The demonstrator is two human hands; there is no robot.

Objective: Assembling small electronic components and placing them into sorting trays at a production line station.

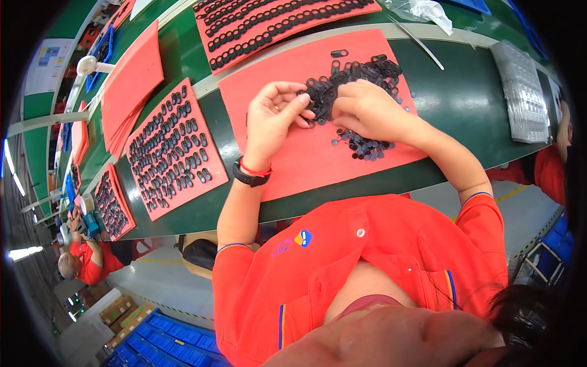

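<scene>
A red foam sheet (pixel 293 174) lies on the green table in front of me. On it is a heap of small black oval ring parts (pixel 382 70), and nearer to me a smaller pile of dark round discs (pixel 367 148). My left hand (pixel 276 116) is at the heap's left edge, thumb and fingers pinched; a bit of a small black part shows at the fingertips. Over the heap's near side, my right hand (pixel 370 111) is closed with its fingers curled down. Its fingertips are largely hidden, so what they hold cannot be made out.
Red boards with rows of black parts lie at the left (pixel 174 153) and far side (pixel 269 24). Stacked red sheets (pixel 131 85), a small white fan (pixel 88 65), a metal rod (pixel 419 43), a clear bag (pixel 422 9) and clear trays (pixel 520 92) surround them. Other people sit at both sides.
</scene>
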